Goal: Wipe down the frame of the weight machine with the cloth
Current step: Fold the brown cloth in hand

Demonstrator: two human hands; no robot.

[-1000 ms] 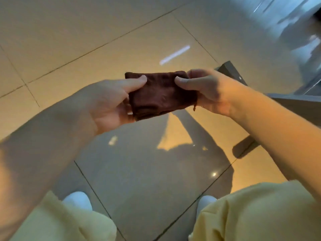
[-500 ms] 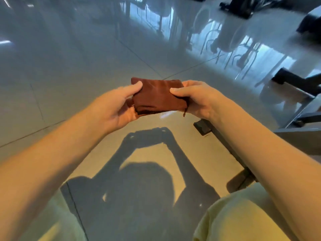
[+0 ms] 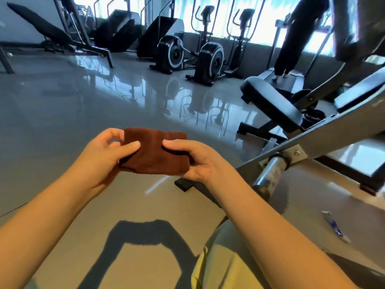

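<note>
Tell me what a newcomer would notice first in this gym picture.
A folded brown cloth is dead centre, pinched at one end by the left hand and at the other by the right hand, above the glossy floor. On the right, the grey frame of the weight machine slants up across the view, untouched by the cloth. Far back, elliptical trainers stand before bright windows.

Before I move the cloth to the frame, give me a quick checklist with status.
1. Grip on cloth: ok, left hand and right hand both pinch it.
2. Sight of frame: ok, grey beam to the right.
3. Contact, cloth on frame: not ok, held apart over the floor.
4. Whether cloth is damp or clean: cannot tell.
5. Loose items by frame: not ok, small tube lies on the floor.
</note>
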